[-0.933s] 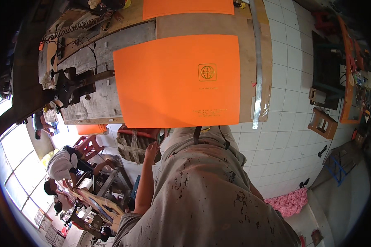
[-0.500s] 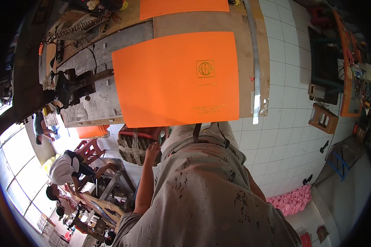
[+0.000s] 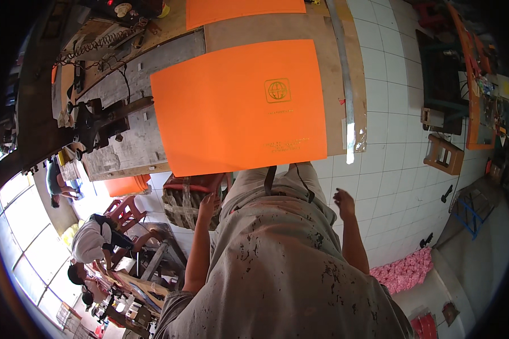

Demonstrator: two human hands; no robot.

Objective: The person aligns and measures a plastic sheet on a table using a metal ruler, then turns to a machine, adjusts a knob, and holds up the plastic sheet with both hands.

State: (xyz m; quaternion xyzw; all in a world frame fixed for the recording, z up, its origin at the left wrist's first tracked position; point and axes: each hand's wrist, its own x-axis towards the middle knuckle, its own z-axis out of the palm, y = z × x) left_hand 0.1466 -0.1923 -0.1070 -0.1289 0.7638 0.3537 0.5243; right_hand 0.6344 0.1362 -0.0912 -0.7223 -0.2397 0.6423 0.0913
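Note:
A large orange sheet [image 3: 209, 113], stamped with a gold globe emblem and small gold lettering, lies on the workbench with its near edge in front of my waist. Neither hand touches it. Low at my left side, my left hand [image 3: 208, 204] hangs beside a red stool [image 3: 201, 182] with a taped brown wrapping; its fingers are loosely bent and appear empty. My right hand [image 3: 344, 202] is raised off my right hip, over the tiled floor, with its fingers bent but apart and nothing visible in them.
Another orange sheet [image 3: 243, 12] lies at the bench's far side. A dark metal clamp-like device [image 3: 99, 121] stands left of the near sheet. Along the bench's right side runs a metal strip [image 3: 345, 85]. A brown plastic stool [image 3: 444, 158] is at right; a person [image 3: 93, 240] sits at lower left.
My right hand has come into view from behind my body, out to the right. My left hand stays beside the stool, slightly shifted. The view has moved a little; the orange sheet lies as before.

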